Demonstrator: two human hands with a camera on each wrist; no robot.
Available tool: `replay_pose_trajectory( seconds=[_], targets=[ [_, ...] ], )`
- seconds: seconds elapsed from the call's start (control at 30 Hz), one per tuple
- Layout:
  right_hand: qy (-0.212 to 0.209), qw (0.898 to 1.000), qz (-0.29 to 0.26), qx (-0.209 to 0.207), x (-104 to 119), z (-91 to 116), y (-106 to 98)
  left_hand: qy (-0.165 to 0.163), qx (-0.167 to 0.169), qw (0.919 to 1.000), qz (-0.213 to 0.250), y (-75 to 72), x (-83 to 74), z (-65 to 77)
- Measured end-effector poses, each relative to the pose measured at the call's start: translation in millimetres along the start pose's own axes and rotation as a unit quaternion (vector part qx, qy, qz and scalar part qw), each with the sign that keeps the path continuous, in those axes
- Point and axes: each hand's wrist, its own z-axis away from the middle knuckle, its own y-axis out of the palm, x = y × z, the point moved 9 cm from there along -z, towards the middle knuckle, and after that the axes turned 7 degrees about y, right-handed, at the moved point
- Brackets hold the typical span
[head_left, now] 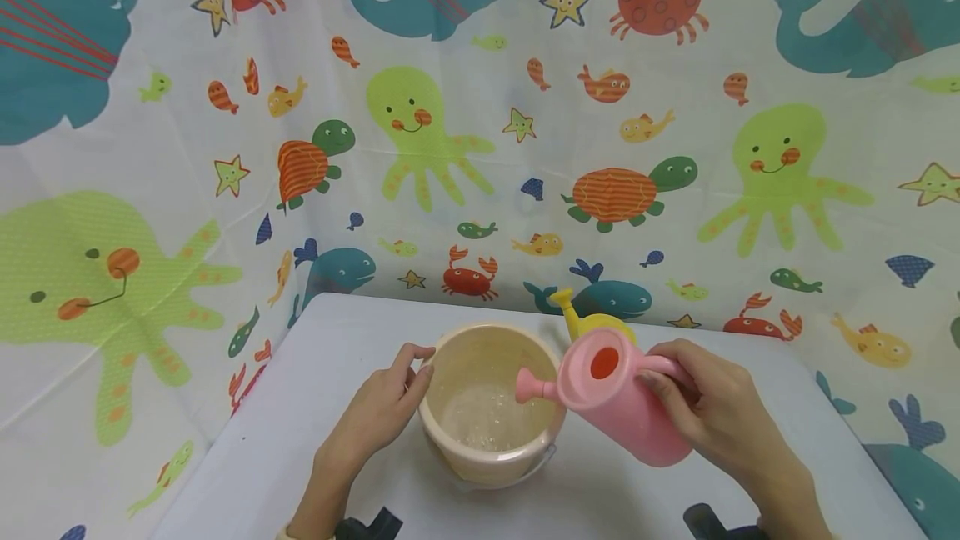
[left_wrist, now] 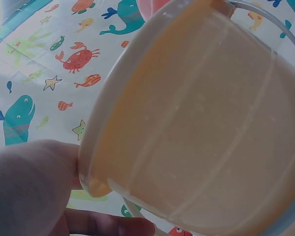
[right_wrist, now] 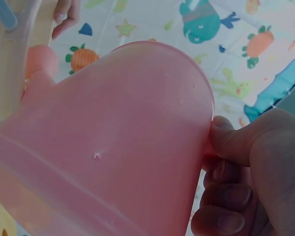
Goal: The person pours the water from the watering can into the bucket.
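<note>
A pink watering can (head_left: 630,398) is tilted toward the left, its round spout head over the right side of a cream bucket (head_left: 487,457). My right hand (head_left: 712,407) grips the can's handle; in the right wrist view the thumb (right_wrist: 236,140) and curled fingers lie close to the can's body (right_wrist: 118,137). My left hand (head_left: 386,402) holds the bucket's rim at its left, and in the left wrist view the thumb (left_wrist: 39,182) presses against the rim (left_wrist: 96,167). Rippled water with bubbles (head_left: 487,419) shows inside the bucket.
Behind the pink can, partly hidden, stands a yellow watering can (head_left: 600,323). The bucket's thin handle (head_left: 517,477) hangs down at its front. Everything stands on a white table (head_left: 255,457), with a sea-animal printed curtain (head_left: 480,107) behind and at the sides.
</note>
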Motion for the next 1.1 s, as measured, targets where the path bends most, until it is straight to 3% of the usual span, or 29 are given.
replay_pose_trajectory(
  seconds=[1.1],
  targets=[
    [-0.013,1.0,-0.002,0.007,3.2,-0.3,0.4,0.006,0.009,0.9999,0.009,-0.4,-2.5,-0.8]
  ],
)
